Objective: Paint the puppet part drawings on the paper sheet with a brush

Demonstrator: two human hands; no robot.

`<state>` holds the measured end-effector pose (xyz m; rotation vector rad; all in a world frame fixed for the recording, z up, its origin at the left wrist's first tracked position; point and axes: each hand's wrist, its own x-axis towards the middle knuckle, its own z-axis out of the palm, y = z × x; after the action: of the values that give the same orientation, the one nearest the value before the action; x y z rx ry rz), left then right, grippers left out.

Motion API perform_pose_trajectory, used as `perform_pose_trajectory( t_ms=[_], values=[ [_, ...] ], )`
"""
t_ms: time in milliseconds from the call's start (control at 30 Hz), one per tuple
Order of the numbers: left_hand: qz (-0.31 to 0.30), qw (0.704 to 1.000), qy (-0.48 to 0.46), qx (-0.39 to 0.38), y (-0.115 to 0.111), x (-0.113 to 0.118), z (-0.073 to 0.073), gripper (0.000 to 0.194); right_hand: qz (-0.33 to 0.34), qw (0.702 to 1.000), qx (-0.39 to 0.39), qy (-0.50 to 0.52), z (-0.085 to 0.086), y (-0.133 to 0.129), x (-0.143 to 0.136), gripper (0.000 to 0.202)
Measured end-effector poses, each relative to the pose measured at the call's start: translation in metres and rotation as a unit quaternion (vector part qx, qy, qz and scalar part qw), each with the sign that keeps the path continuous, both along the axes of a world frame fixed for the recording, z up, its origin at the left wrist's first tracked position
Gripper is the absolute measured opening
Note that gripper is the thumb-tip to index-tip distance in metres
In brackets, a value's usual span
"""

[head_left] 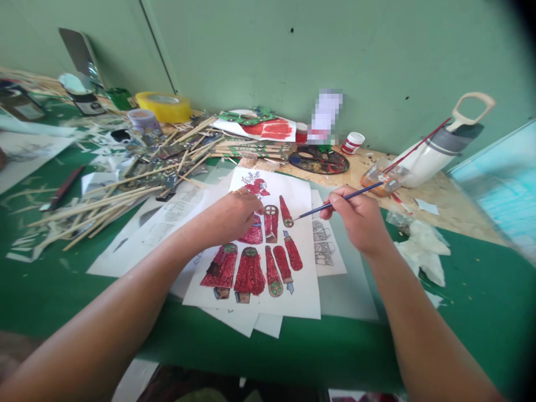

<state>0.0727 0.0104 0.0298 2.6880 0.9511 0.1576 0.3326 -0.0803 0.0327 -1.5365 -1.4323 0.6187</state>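
Observation:
A sheet of white paper [293, 296] lies in front of me, printed with separate parts of a costumed figure, painted mostly red with bits of green, brown and blue. My left hand [228, 219] rests on its left side, fingers bent loosely downward and thumb apart, covering some of the figures. A ring shows on one finger. In my right hand [354, 215] is a slim blue paintbrush [347, 198], pinched between thumb and fingers. The brush tip is at the small green circle below a narrow red piece, on the sheet's right side.
Beyond the sheet sit a paint palette [319, 162], a white-lidded paint jar [353, 143] and a plastic cup [383, 174] with a red brush. A white bottle [439, 151] stands at right, above crumpled tissue [427, 251]. Thin wooden sticks [125, 195] and yellow tape [163, 107] lie left.

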Motion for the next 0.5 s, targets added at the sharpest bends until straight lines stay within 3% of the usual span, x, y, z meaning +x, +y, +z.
perform_pose_trajectory(
  t_ms=[500],
  values=[
    [0.002,1.000,-0.002,0.001,0.0005,-0.0008,-0.0003,0.036,-0.013,1.000,0.004,0.020,-0.0002,0.0022,0.0006,0.022]
  ],
)
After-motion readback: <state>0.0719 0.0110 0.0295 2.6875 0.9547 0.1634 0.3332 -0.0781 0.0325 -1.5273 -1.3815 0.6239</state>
